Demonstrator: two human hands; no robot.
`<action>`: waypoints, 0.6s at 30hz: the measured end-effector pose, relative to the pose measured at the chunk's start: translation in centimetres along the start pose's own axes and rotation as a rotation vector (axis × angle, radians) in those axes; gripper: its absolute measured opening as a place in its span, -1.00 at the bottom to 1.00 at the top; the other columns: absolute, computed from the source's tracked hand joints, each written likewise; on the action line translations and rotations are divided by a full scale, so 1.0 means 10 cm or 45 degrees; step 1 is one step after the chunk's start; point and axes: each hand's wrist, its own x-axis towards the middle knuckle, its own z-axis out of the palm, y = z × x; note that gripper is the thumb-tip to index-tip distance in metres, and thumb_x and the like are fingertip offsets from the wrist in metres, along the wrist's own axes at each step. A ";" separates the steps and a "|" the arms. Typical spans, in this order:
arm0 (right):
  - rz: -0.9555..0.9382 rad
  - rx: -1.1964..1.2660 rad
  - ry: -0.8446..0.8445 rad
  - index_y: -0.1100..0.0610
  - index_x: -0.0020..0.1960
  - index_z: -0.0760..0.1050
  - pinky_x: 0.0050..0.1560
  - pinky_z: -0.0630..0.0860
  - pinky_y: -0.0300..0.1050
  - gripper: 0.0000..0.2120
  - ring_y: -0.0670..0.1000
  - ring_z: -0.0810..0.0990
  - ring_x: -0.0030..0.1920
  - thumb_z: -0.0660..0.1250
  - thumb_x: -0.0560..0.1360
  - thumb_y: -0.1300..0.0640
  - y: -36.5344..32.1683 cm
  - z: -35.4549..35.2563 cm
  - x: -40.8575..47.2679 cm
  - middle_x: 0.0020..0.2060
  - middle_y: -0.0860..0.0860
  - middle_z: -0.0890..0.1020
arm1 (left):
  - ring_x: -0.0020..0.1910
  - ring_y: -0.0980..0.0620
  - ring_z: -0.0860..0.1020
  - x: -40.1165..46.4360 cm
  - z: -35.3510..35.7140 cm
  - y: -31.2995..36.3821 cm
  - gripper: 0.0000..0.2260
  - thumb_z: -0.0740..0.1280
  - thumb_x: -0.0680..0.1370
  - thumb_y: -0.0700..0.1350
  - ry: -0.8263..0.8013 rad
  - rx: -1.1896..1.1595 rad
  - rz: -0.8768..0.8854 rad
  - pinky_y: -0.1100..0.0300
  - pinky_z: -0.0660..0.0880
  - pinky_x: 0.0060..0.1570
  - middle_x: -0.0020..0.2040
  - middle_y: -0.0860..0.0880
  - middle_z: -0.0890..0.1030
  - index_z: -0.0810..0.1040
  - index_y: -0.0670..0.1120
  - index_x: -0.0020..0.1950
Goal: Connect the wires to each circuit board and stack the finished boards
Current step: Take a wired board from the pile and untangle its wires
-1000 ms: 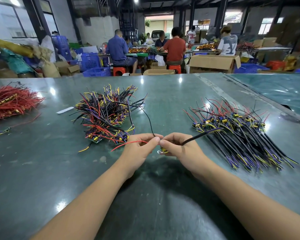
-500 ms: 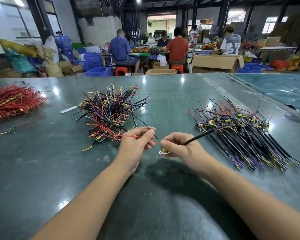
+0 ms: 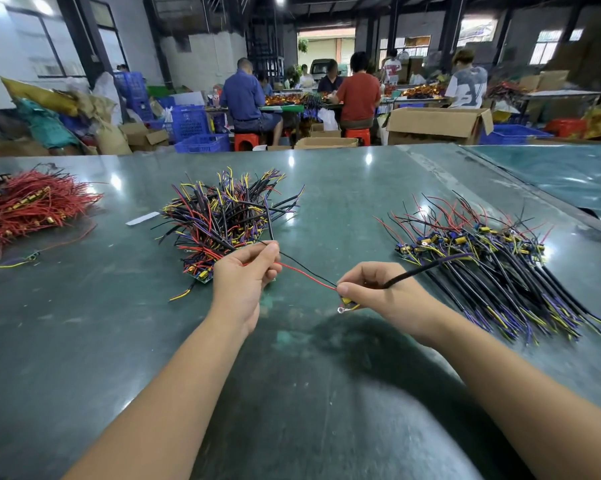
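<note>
I am working on one board w/ both hands, above the green table (image 3: 84,341). Left hand (image 3: 245,277) is pinching the red wire (image 3: 306,277) and a thin black wire (image 3: 306,266); right hand (image 3: 378,292) is gripping the small circuit board (image 3: 346,302), mostly hidden under its thumb. I think connecting step is in hand. Next move needs precise wire ends, then stacking on the finished pile (image 3: 222,220), just behind left hand. Unfinished pile (image 3: 493,265) is lying beside right hand.
</note>
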 end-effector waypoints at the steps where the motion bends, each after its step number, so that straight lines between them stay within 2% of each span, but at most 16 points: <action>1: -0.001 -0.007 0.008 0.20 -0.16 0.58 -0.17 0.52 -0.24 -0.95 -0.07 0.56 -0.28 0.39 0.48 0.27 0.00 -0.02 0.00 -0.34 0.00 0.62 | -0.49 0.22 0.49 0.01 -0.02 0.00 -0.91 0.35 0.51 -0.31 -0.022 0.041 0.025 0.43 0.43 -0.44 -0.44 0.07 0.58 0.60 -0.18 -0.18; 4: 0.004 -0.007 0.035 0.23 -0.16 0.59 -0.19 0.53 -0.29 -0.96 -0.07 0.58 -0.29 0.38 0.48 0.29 0.00 -0.10 0.00 -0.34 0.02 0.63 | -0.49 0.21 0.50 0.03 -0.06 0.02 -0.91 0.38 0.49 -0.31 -0.062 0.142 0.064 0.41 0.45 -0.42 -0.47 0.06 0.58 0.61 -0.15 -0.19; 7: 0.017 -0.084 0.039 0.23 -0.15 0.59 -0.16 0.56 -0.26 -0.96 -0.03 0.62 -0.27 0.38 0.48 0.29 0.00 -0.20 0.01 -0.31 0.09 0.65 | -0.48 0.19 0.52 0.05 -0.08 0.04 -0.92 0.38 0.48 -0.31 -0.107 0.205 0.037 0.40 0.48 -0.40 -0.47 0.05 0.59 0.61 -0.16 -0.18; 11: 0.004 -0.258 0.016 0.21 -0.15 0.59 -0.13 0.55 -0.18 -0.96 -0.01 0.63 -0.26 0.39 0.48 0.28 0.02 -0.35 0.00 -0.28 0.15 0.68 | -0.48 0.17 0.54 0.01 -0.14 0.08 -0.91 0.40 0.47 -0.32 -0.302 0.433 0.038 0.40 0.48 -0.41 -0.46 0.03 0.59 0.62 -0.17 -0.21; 16: -0.002 -0.490 0.013 0.16 -0.15 0.62 -0.09 0.57 -0.11 -0.98 0.04 0.67 -0.23 0.42 0.46 0.22 0.09 -0.43 0.04 -0.28 0.08 0.70 | -0.46 0.18 0.56 -0.02 -0.15 0.09 -0.89 0.39 0.47 -0.34 -0.405 0.475 0.039 0.40 0.49 -0.40 -0.47 0.03 0.59 0.63 -0.17 -0.21; 18: -0.047 -0.612 0.002 0.07 -0.18 0.62 -0.15 0.56 -0.20 -0.95 -0.01 0.67 -0.24 0.42 0.45 0.17 0.09 -0.44 0.05 -0.32 -0.01 0.69 | -0.45 0.18 0.56 0.00 -0.16 0.08 -0.89 0.39 0.47 -0.34 -0.412 0.469 0.034 0.40 0.49 -0.40 -0.46 0.03 0.58 0.63 -0.17 -0.21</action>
